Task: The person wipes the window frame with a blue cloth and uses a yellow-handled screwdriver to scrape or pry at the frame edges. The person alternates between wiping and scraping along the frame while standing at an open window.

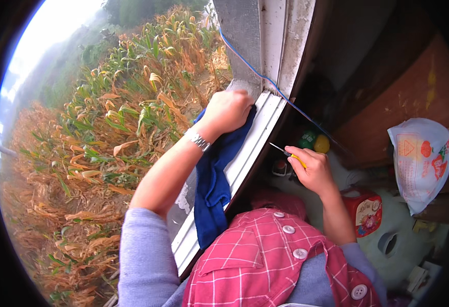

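At the outer corner of the white window frame, my left hand (pixel 230 111) is closed on a dark blue cloth (pixel 213 184), which hangs down over the sill and its sliding tracks (pixel 253 142). A metal-band watch (pixel 197 139) is on that wrist. My right hand (pixel 312 169), inside the window, grips a small screwdriver (pixel 299 160) by its yellow and black handle. Its thin metal shaft points up and left toward the sill. The tip touches nothing that I can make out.
A blue and pink cable (pixel 247 65) crosses the frame corner into the room. Inside are a white plastic bag (pixel 420 165), a red container (pixel 362 211), and green (pixel 307 139) and yellow (pixel 321 144) round objects. Outside stands a field of drying corn (pixel 105 146).
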Available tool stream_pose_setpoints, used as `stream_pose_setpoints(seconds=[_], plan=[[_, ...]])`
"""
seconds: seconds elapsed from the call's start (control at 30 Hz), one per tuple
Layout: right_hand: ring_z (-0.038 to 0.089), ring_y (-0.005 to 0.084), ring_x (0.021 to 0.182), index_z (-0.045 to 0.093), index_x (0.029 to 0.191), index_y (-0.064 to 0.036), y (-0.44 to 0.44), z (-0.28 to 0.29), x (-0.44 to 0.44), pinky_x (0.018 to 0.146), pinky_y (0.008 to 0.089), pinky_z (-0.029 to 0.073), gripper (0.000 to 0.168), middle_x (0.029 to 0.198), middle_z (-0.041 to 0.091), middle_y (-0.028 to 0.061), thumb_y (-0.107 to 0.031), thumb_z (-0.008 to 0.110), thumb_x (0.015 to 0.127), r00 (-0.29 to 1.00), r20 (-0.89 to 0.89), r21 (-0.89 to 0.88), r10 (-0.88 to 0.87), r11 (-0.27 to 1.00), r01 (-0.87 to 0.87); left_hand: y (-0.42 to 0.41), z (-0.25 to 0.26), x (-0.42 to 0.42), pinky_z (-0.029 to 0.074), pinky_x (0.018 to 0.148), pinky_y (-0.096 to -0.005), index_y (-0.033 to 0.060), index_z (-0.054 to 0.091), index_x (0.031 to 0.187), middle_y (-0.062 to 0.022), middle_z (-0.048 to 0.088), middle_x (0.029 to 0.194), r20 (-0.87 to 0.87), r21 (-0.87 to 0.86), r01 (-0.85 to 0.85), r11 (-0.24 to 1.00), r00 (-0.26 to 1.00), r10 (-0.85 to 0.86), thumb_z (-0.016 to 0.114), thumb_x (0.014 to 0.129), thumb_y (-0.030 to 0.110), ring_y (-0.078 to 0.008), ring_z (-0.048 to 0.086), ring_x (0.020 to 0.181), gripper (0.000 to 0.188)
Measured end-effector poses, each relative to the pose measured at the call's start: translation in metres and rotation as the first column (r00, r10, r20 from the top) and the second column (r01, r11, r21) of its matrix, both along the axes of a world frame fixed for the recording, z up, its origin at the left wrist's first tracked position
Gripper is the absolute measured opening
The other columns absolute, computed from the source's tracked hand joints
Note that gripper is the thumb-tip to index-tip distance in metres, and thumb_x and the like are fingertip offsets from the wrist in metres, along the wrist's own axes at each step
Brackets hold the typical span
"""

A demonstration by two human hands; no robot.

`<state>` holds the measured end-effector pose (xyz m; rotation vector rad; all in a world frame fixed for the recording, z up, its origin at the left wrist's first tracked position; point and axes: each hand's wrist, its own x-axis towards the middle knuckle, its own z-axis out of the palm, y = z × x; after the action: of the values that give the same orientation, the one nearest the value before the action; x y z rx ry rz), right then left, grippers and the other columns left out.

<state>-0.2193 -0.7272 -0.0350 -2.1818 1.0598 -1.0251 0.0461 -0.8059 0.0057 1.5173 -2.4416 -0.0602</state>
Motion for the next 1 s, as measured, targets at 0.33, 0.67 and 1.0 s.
stream_pose_setpoints(seconds=[0.33,0.67,1.0], plan=[[0.067,0.0269,0.071,0.066,0.104,-0.003,0.009,-0.020,-0.018,0.061,0.0328,0.051,0.021,0.085,0.068,0.0143,-0.005,0.064,0.083,0.998,0.025,0.049,-0.060,0.997,0.058,0.153,0.043,0.052,0.045,0.052,-0.0402,0.0058,0.050,0.067,-0.0096,0.048,0.066,0.014,0.244,0.150,0.958,0.987,-0.158,0.059,0.068,0.005,-0.0301,0.056,0.061,0.009],[0.062,0.0264,0.061,0.066,0.105,-0.005,0.006,-0.010,0.000,0.054,0.0339,0.047,0.023,0.074,0.064,0.0116,-0.004,0.065,0.081,0.999,-0.013,-0.038,0.044,0.998,-0.044,0.218,0.113,0.158,0.050,0.066,-0.0388,-0.0007,0.066,0.081,-0.0144,0.063,0.076,0.256,0.179,-0.496,0.850,0.857,0.447,0.059,0.071,0.003,-0.0323,0.062,0.074,0.013],[0.064,0.0263,0.064,0.066,0.105,-0.003,0.007,0.024,0.001,0.057,0.0320,0.049,0.025,0.078,0.066,0.0137,0.001,0.065,0.080,0.998,-0.015,-0.169,-0.065,0.984,0.061,0.090,0.073,0.024,0.051,0.068,-0.0372,-0.0007,0.064,0.092,-0.0157,0.064,0.084,-0.420,-0.162,-0.199,0.967,0.900,0.115,0.060,0.082,0.006,-0.0321,0.064,0.075,0.012]])
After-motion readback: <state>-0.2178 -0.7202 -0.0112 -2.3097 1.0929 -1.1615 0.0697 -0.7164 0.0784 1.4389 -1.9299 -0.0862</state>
